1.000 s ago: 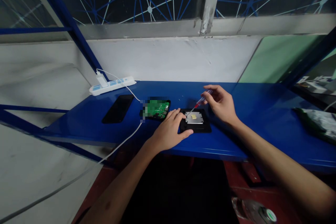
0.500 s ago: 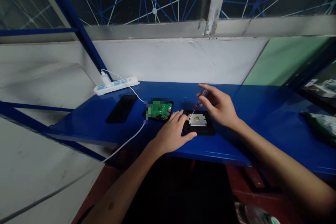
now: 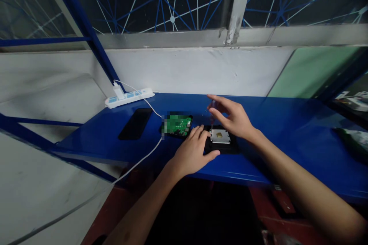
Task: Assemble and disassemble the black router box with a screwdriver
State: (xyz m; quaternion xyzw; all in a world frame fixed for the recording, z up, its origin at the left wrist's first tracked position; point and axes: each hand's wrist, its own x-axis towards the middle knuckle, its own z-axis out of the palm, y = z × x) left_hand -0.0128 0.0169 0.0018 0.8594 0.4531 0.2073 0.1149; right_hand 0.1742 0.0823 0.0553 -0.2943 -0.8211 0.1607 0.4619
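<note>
Two hands work over a black case [image 3: 222, 146] that lies near the front edge of the blue bench [image 3: 287, 130]; a silver metal plate [image 3: 220, 136] with a small yellow square at its middle sits inside the case. On the case's left edge rests the left hand [image 3: 193, 151], fingers spread flat and thumb along the near rim. Above the plate's left corner the right hand [image 3: 232, 118] pinches a thin screwdriver [image 3: 212, 116], held nearly upright, tip down at the plate. Just left of the case lies a green circuit board [image 3: 178, 124], partly blurred; further left, a dark phone [image 3: 135, 123]. Behind it sits a white power strip [image 3: 129, 97] with its white cable [image 3: 143, 153] trailing off the bench. No writing can be read.
</note>
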